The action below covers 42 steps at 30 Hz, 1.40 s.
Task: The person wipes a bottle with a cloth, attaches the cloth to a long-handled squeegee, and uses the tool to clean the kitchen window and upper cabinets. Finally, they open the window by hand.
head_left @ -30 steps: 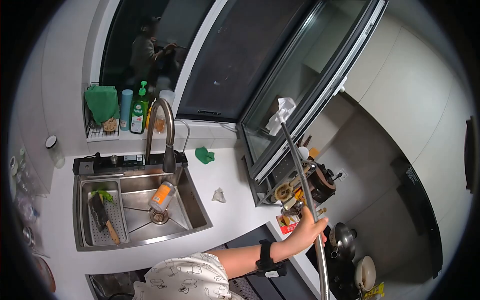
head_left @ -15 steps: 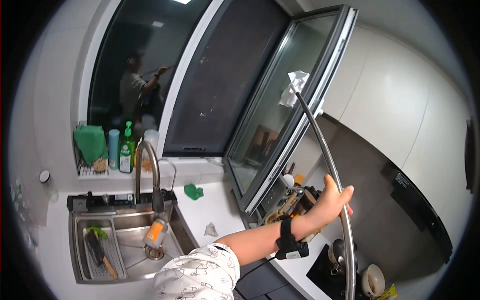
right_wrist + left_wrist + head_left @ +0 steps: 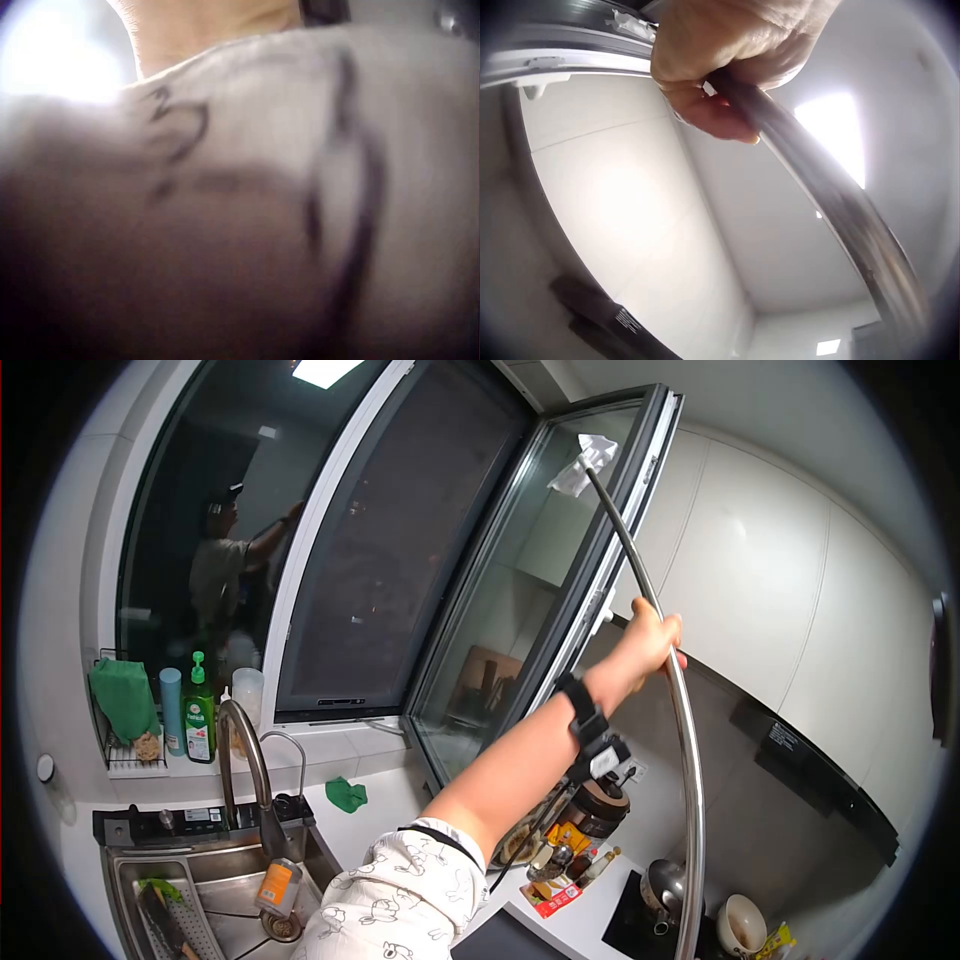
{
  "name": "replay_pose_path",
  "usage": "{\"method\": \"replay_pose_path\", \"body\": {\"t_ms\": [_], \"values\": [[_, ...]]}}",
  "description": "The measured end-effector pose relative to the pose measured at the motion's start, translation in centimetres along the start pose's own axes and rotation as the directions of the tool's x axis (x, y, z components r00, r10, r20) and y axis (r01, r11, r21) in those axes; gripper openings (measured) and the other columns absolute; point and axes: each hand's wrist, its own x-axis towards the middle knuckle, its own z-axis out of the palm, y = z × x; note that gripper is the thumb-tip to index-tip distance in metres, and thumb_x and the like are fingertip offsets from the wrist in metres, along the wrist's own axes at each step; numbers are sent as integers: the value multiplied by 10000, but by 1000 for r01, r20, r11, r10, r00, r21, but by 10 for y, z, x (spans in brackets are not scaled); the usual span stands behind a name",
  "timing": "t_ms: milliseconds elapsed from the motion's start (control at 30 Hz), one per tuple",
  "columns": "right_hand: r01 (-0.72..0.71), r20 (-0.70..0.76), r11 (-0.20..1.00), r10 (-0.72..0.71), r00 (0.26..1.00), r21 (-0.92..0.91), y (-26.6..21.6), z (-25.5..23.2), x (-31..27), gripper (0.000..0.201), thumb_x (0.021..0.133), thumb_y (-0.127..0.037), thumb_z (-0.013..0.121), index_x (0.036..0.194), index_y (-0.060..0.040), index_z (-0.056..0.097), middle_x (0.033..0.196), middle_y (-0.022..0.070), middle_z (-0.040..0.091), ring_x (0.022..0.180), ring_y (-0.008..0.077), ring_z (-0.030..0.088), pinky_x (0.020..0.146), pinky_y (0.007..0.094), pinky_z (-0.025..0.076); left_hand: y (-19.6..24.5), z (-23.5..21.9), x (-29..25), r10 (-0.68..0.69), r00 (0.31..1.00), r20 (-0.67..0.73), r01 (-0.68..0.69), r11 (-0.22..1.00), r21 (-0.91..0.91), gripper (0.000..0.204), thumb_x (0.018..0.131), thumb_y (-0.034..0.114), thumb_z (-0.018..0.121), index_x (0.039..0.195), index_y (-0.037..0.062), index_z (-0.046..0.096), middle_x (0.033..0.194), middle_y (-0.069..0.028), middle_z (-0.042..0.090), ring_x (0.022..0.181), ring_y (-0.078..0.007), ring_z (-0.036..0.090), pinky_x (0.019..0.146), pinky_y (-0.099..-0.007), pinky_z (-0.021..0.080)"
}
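Raised since the earlier frame, the left hand (image 3: 645, 640) wraps round the pole (image 3: 692, 780), whose long axis runs up and leftward from the fingers to the cloth (image 3: 592, 458) by the open window (image 3: 505, 600); the unseen right hand's state cannot be told.

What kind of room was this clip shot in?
Looks like a kitchen, likely a home one: a sink with a tap under the window, a pan by a dark hob, and a bottle of green soap on the sill.
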Motion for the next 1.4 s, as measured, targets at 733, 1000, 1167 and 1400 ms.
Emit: {"method": "replay_pose_path", "body": {"t_ms": [733, 1000, 1167, 1400], "values": [[-58, 188, 997, 47, 981, 58, -5, 100, 102, 624, 859, -93, 488, 1393, -198, 181, 550, -62, 315, 411, 27, 267, 375, 159, 212, 7, -130, 77, -54, 968, -244, 95, 983, 160, 202, 834, 143, 455, 962, -10, 425, 747, -74, 521, 552, -157, 549, 439, -295, 466], [-157, 226, 987, 158, 961, -19, 8, 52, 46, 598, 872, -95, 484, 1388, -195, 198, 561, -52, 339, 413, 31, 258, 388, 165, 206, -35, -117, 5, -157, 933, -324, 209, 969, 129, 102, 804, 105, 435, 784, 8, 459, 611, -54, 507, 472, -153, 533, 383, -297, 437], [-275, 288, 960, 276, 917, -46, 22, 11, 11, 607, 869, -64, 469, 1390, -222, 202, 560, -62, 320, 412, 24, 246, 369, 159, 188, -91, -126, -74, -268, 873, -407, 326, 942, 78, 157, 823, 125, 441, 723, 4, 453, 592, -59, 495, 467, -166, 526, 374, -308, 435], [-271, 294, 891, 387, 874, -365, 40, -31, -32, 556, 841, -56, 459, 1367, -134, 296, 694, 1, 443, 544, 70, 358, 481, 219, 330, -171, -134, -196, -468, 734, -491, 532, 847, -11, 165, 864, 162, 427, 814, 5, 433, 628, -62, 506, 500, -184, 563, 421, -363, 485]]}}
